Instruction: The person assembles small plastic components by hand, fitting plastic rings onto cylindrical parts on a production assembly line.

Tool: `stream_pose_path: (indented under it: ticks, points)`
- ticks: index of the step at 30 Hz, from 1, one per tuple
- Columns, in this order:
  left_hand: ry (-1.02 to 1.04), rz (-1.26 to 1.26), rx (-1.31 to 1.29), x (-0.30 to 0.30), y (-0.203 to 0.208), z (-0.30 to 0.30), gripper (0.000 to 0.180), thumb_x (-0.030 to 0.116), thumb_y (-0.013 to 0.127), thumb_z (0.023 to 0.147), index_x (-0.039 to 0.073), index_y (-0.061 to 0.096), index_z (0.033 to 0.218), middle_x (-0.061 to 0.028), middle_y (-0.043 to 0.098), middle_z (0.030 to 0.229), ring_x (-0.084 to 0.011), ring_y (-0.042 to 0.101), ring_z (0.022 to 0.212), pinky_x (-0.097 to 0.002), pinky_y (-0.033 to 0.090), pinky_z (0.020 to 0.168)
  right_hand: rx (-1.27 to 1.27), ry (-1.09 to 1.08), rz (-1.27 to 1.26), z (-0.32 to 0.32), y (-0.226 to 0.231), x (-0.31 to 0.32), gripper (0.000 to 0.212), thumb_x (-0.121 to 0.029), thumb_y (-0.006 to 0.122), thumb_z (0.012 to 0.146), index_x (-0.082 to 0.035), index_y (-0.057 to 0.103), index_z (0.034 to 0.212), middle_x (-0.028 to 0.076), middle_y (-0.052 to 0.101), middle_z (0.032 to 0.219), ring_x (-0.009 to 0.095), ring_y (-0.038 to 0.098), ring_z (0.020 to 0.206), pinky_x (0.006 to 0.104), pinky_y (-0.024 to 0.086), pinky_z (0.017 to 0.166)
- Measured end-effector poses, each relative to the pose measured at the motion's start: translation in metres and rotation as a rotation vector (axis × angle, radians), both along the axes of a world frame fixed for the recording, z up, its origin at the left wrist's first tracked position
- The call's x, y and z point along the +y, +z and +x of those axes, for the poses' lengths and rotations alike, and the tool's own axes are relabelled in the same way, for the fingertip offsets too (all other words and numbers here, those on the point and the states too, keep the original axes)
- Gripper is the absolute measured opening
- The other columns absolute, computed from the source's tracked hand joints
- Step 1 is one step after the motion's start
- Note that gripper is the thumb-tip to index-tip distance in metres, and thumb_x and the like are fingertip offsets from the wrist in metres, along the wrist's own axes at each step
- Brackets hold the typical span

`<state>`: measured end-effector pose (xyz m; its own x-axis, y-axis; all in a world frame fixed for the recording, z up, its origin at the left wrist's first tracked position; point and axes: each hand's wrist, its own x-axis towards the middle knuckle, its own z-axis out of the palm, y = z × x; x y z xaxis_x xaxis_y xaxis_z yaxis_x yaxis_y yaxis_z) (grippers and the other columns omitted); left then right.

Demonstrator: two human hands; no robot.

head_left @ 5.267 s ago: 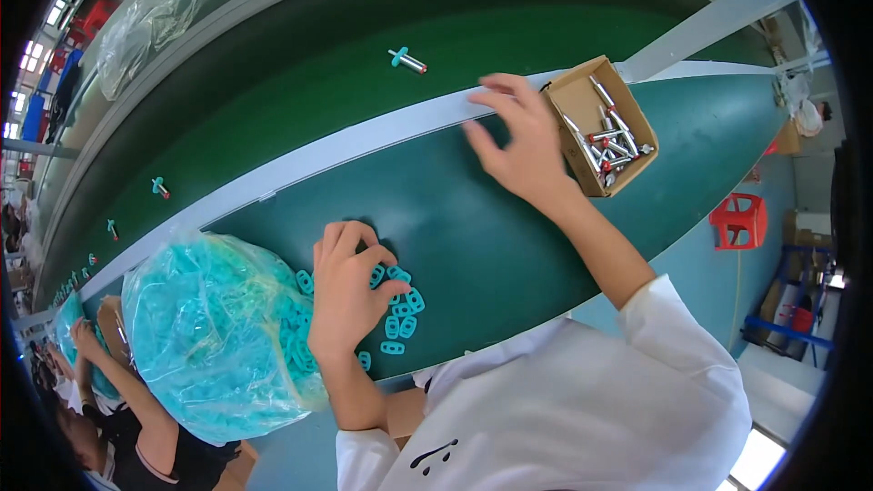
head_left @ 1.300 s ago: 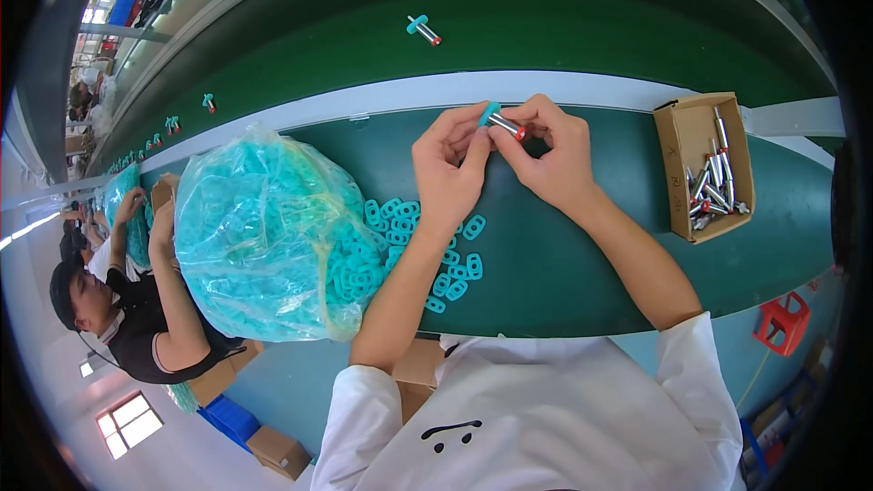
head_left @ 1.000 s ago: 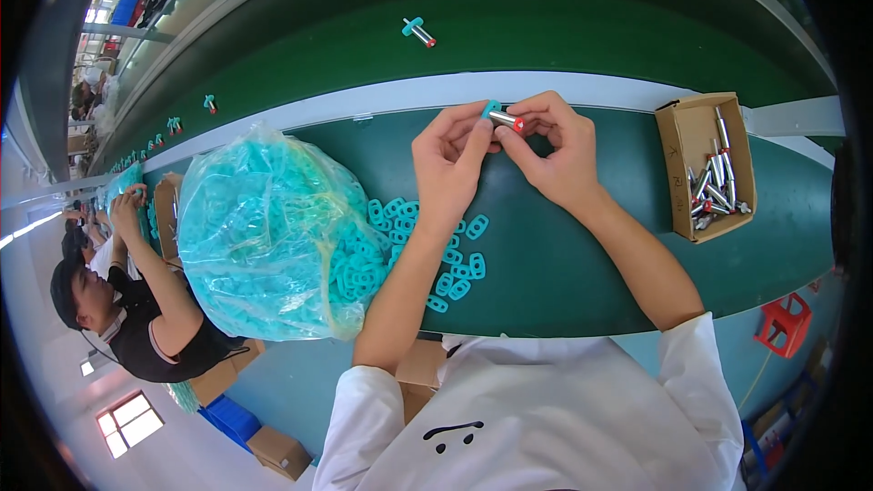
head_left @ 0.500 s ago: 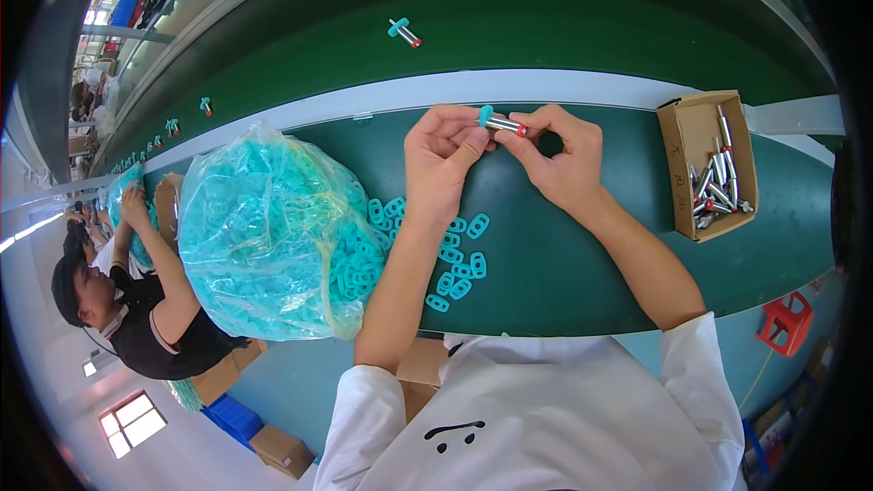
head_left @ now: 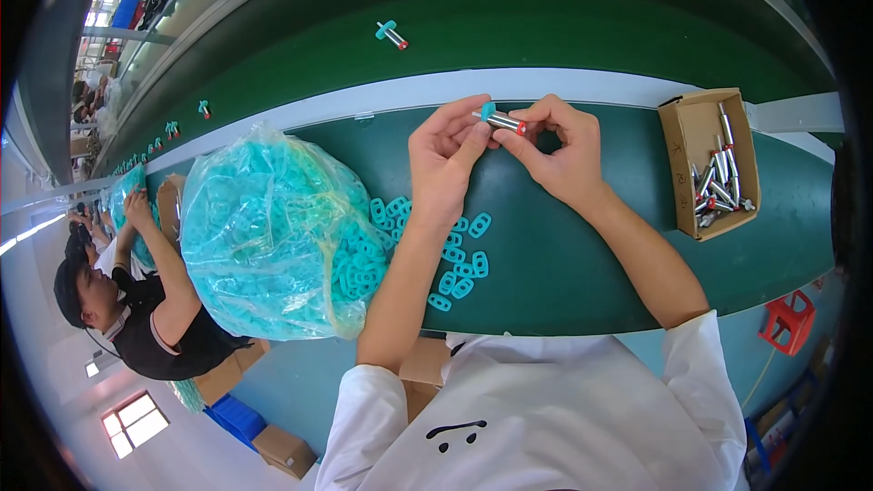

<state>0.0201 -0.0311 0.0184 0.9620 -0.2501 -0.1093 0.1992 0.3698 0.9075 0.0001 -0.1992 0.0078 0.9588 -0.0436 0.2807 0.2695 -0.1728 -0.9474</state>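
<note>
Above the green worktable, both my hands meet on one silver metal cylinder (head_left: 505,122) with a red end. A teal plastic piece (head_left: 488,111) sits around its left end, and a thin rod tip pokes out beyond it. My left hand (head_left: 443,150) pinches the teal piece between thumb and fingers. At the red end, my right hand (head_left: 559,150) grips the cylinder with thumb and forefinger. Loose teal oval pieces with holes (head_left: 479,225) lie by my left forearm. Beside them stands a large clear plastic bag (head_left: 264,236) filled with such pieces.
A cardboard box (head_left: 681,173) of metal cylinders stands at the right. Beyond a pale rail (head_left: 582,86), a green conveyor belt (head_left: 564,27) carries a joined cylinder and teal piece (head_left: 392,34), with several more farther left. A co-worker (head_left: 150,309) sits at the left; a red stool (head_left: 786,323) stands lower right.
The joined part on the belt has shifted slightly left. In my hands, the cylinder has tilted a little and the rod tip now shows past the teal piece.
</note>
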Motion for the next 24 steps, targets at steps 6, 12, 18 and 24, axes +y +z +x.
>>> stream_pose_path:
  ticks: [6,12,18,24]
  points:
    - [0.026,0.019,0.041,-0.0010,0.0012,0.0006,0.026,0.007,0.058,0.100,-0.005,0.063,0.123,-0.0100,0.070,0.099,-0.0141,0.067,0.087,-0.0278,0.054,0.078,-0.005,0.020,0.008,-0.0001,0.0043,0.0019,0.020,0.001,0.078,0.081,0.001,0.069,0.098,0.005,0.071,0.085,0.008,0.063,0.072,0.0213,0.050,0.064]
    - [0.060,0.078,0.041,-0.0020,-0.0027,0.0032,0.025,0.012,0.054,0.103,-0.003,0.067,0.118,-0.0063,0.070,0.088,-0.0108,0.066,0.078,-0.0265,0.053,0.076,-0.091,0.032,-0.050,0.0016,0.0042,0.0059,0.024,0.005,0.078,0.078,0.000,0.069,0.100,0.004,0.068,0.081,0.008,0.062,0.070,0.0221,0.050,0.062]
    - [0.033,0.084,-0.015,-0.0015,-0.0017,0.0047,0.021,0.010,0.056,0.102,-0.003,0.069,0.113,-0.0049,0.070,0.087,-0.0097,0.064,0.077,-0.0253,0.054,0.072,-0.143,0.065,-0.101,0.0031,0.0035,0.0072,0.025,0.008,0.076,0.077,0.000,0.069,0.099,0.004,0.066,0.082,0.009,0.062,0.071,0.0219,0.050,0.062]
    - [0.014,0.096,-0.010,-0.0009,-0.0005,0.0015,0.020,0.010,0.056,0.102,-0.002,0.069,0.112,-0.0055,0.071,0.088,-0.0097,0.065,0.076,-0.0247,0.053,0.070,-0.055,0.077,-0.056,0.0010,0.0004,0.0045,0.028,0.009,0.075,0.077,0.000,0.068,0.103,0.003,0.067,0.084,0.010,0.063,0.074,0.0221,0.050,0.067]
